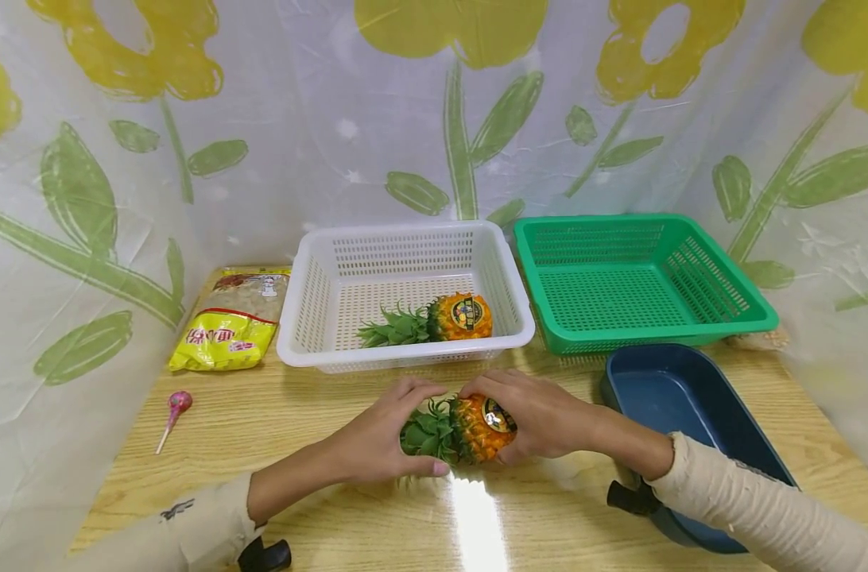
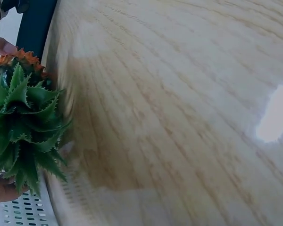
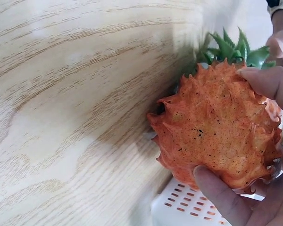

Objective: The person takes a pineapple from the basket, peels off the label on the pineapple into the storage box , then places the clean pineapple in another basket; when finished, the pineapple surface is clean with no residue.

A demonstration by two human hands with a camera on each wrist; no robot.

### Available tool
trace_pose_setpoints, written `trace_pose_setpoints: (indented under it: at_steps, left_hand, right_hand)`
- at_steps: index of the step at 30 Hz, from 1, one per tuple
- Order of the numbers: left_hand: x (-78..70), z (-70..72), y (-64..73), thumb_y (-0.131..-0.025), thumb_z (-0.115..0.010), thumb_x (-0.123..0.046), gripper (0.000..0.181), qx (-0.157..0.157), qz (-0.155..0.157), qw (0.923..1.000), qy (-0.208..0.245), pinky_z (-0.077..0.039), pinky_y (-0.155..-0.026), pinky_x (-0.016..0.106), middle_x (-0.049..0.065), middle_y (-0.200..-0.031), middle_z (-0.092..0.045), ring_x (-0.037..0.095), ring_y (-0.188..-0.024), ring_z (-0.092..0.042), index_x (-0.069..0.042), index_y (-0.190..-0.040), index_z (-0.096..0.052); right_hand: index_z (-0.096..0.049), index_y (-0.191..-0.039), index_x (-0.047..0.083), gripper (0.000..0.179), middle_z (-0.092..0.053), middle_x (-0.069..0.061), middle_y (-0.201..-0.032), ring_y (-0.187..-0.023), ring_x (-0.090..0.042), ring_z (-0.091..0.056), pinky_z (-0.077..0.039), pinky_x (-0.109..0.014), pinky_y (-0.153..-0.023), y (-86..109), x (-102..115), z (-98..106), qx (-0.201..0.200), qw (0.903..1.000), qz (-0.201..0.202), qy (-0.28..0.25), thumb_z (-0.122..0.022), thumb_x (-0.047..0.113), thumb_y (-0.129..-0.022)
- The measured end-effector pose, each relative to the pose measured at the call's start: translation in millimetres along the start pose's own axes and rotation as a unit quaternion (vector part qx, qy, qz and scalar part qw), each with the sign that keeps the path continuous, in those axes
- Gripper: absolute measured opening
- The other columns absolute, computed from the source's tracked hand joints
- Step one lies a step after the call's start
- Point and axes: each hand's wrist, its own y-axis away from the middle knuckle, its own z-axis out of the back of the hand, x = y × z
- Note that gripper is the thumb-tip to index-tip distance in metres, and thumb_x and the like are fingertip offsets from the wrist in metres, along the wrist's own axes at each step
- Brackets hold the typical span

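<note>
A small pineapple (image 1: pixel 480 429) lies sideways between both hands in front of the white basket, its orange body to the right and its green leafy crown to the left. My right hand (image 1: pixel 541 417) grips the body, thumb and fingers on opposite sides, as the right wrist view shows on the spiky orange skin (image 3: pixel 212 132). Around the crown (image 2: pixel 26 113) curve the fingers and thumb of my left hand (image 1: pixel 377 437). The label on the body is partly covered by the right fingers. Another pineapple (image 1: pixel 463 318) lies in the white basket (image 1: pixel 405 357), crown also leftward.
A green basket (image 1: pixel 649 330) stands at the back right, with a dark blue tub (image 1: pixel 745 413) in front of it, beneath the right forearm. To the left are a yellow food bag (image 1: pixel 226 338) and a pink lollipop (image 1: pixel 180 403). A flowered curtain (image 1: pixel 298 135) surrounds the table.
</note>
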Motion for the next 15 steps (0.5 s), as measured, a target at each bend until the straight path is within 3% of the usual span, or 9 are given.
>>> trace_pose_setpoints:
  at_steps: [15]
  left_hand:
    - [5.5,-7.1,-3.0,-0.075,-0.079,-0.063,0.097,0.007,0.018,0.9998,-0.007,-0.044,-0.105,0.059,0.005,-0.152,-0.04,0.033,-0.138,-0.044,-0.024,-0.154,-0.037]
  right_hand:
    - [-0.053,-0.137,0.02,0.078,-0.057,0.001,-0.135,-0.123,-0.021,-0.056,-0.054,-0.046,-0.091,-1.7,0.2,0.3,0.001,1.0,-0.001,-0.004,-0.091,0.03,-0.069]
